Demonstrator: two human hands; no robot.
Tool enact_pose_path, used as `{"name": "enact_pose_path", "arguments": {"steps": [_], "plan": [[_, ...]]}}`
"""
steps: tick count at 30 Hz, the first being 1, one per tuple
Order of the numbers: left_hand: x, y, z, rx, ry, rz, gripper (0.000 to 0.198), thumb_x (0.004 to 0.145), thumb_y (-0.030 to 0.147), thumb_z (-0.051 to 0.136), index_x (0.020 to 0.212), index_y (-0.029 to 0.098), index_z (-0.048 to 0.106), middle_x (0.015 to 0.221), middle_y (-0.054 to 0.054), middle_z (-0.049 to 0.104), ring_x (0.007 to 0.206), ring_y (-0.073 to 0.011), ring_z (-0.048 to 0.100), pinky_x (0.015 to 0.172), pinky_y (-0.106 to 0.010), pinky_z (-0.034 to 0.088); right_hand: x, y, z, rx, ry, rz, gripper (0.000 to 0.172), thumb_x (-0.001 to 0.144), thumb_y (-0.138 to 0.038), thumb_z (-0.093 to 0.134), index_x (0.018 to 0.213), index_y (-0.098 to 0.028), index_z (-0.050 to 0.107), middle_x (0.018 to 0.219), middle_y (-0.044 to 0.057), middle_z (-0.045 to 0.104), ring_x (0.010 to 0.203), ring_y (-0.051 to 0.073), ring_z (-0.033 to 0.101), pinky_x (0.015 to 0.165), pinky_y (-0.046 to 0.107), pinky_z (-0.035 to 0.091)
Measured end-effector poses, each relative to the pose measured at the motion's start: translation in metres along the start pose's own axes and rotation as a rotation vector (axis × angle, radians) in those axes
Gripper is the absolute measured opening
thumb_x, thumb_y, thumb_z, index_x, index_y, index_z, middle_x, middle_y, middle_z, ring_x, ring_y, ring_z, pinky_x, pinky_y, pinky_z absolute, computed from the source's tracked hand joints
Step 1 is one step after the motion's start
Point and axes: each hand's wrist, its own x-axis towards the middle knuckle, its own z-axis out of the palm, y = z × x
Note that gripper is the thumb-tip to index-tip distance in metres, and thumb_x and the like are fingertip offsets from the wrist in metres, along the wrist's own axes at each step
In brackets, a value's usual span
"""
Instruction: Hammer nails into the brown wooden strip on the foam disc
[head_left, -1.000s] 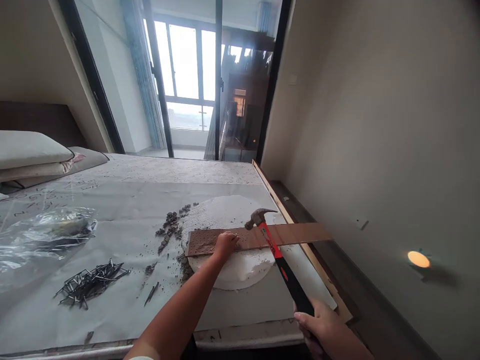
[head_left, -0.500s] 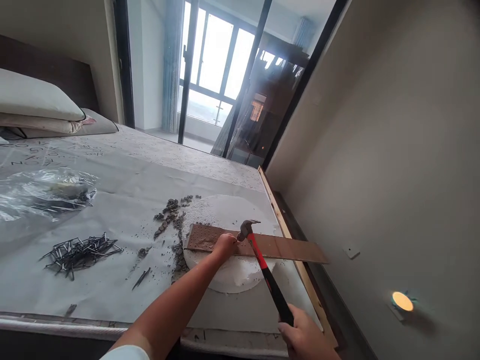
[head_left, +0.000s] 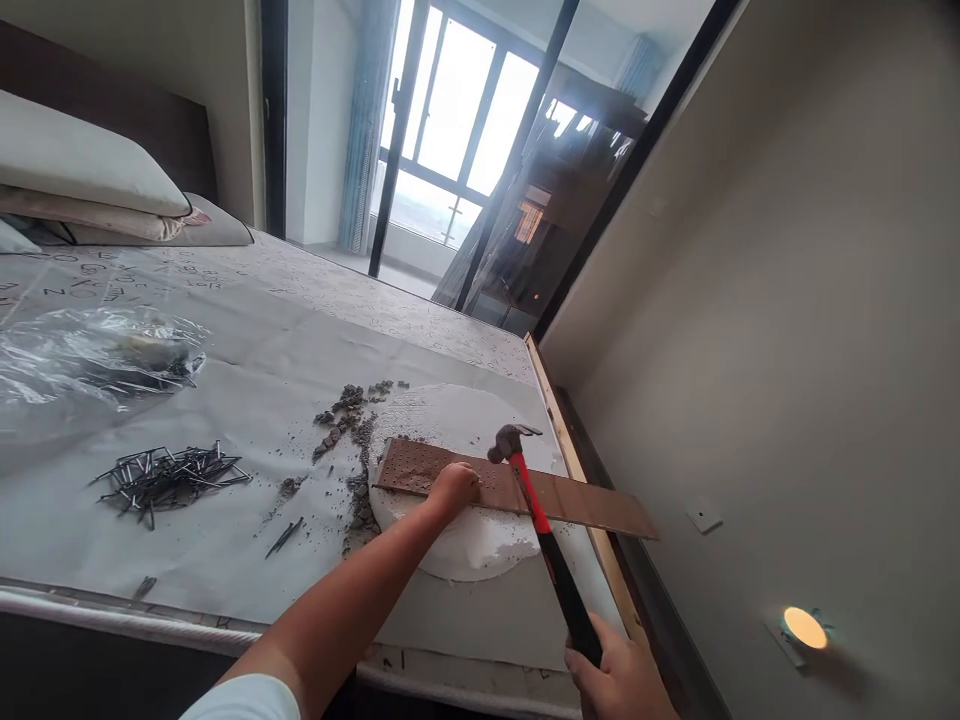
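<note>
While the left hand [head_left: 452, 488] is pressed onto a brown wooden board [head_left: 592, 503], its fingers are curled together against the surface. Whether anything small is pinched beneath them cannot be told from this view. The board is laid across a round white foam slab [head_left: 469, 548], its holed end resting on the foam and its other end jutting out past the slab's edge toward the wall. Rows of small holes [head_left: 416, 465] are pitted into the end nearest the hand. The placement suggests that the foam serves as a soft backing, and that the hand's weight is there to stop the board from shifting.

A claw hammer [head_left: 547, 525] is gripped by the right hand [head_left: 619, 680], fingers wrapped around the black end of its handle, with the steel head held up over the board. A low grip of this kind would favour a longer swing.

Around the slab, grey crumbled debris [head_left: 352, 435] is scattered over a paper sheet [head_left: 225, 560] — a protective layer, it seems, spread across a mattress [head_left: 112, 270]. A loose heap of dark nails [head_left: 169, 482] lies within reach to the left, and a clear plastic bag [head_left: 90, 365] is placed beyond it, with more dark objects showing through. Farther off, pillows [head_left: 82, 155] are stacked at the head of the bed.
</note>
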Motion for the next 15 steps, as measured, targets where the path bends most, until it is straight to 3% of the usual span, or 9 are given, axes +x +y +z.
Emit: {"name": "enact_pose_path", "arguments": {"steps": [3,5,9,12,15], "plan": [[0.001,0.0,-0.004,0.055,-0.023,0.059,0.017,0.062,0.019,0.06,0.045,0.015,0.059,0.057,-0.003,0.055,0.064,-0.0144,0.049,0.065,-0.025,0.038,-0.001,0.003,-0.007,0.001,0.067,-0.011,0.021,0.068,-0.032,0.055,0.083,-0.018,0.061,0.075,0.006,0.062,0.075,0.022,0.053,0.068,0.026,0.038],[0.0,0.0,-0.01,0.012,-0.031,0.049,0.01,0.061,0.019,0.057,0.062,0.016,0.067,0.063,-0.003,0.058,0.064,-0.0137,0.05,0.062,-0.023,0.038,0.002,0.006,-0.006,-0.048,0.078,-0.003,0.021,0.068,-0.031,0.055,0.083,-0.018,0.06,0.075,0.006,0.061,0.075,0.022,0.053,0.068,0.027,0.038],[-0.002,-0.002,-0.026,-0.274,-0.009,-0.155,0.037,0.066,0.024,0.047,0.096,0.013,0.065,0.055,0.001,0.052,0.046,-0.0089,0.04,0.046,-0.021,0.032,0.012,0.011,0.014,-0.131,-0.049,0.087,0.013,0.066,-0.024,0.05,0.074,-0.017,0.058,0.07,0.006,0.059,0.067,0.019,0.051,0.063,0.026,0.038],[-0.001,-0.004,-0.029,-0.46,-0.011,-0.251,0.034,0.066,0.025,0.045,0.093,0.011,0.062,0.047,0.006,0.041,0.04,-0.0062,0.031,0.042,-0.02,0.026,0.018,0.011,0.028,-0.138,-0.121,0.116,0.016,0.066,-0.021,0.044,0.073,-0.016,0.056,0.072,0.007,0.059,0.066,0.019,0.051,0.062,0.027,0.038],[0.002,-0.001,-0.028,-0.549,0.002,-0.234,0.025,0.063,0.024,0.047,0.08,0.011,0.061,0.048,0.005,0.039,0.041,-0.0057,0.033,0.042,-0.02,0.027,0.02,0.012,0.032,-0.123,-0.099,0.068,0.02,0.064,-0.021,0.041,0.076,-0.015,0.056,0.076,0.009,0.061,0.072,0.02,0.052,0.067,0.029,0.039]]}}
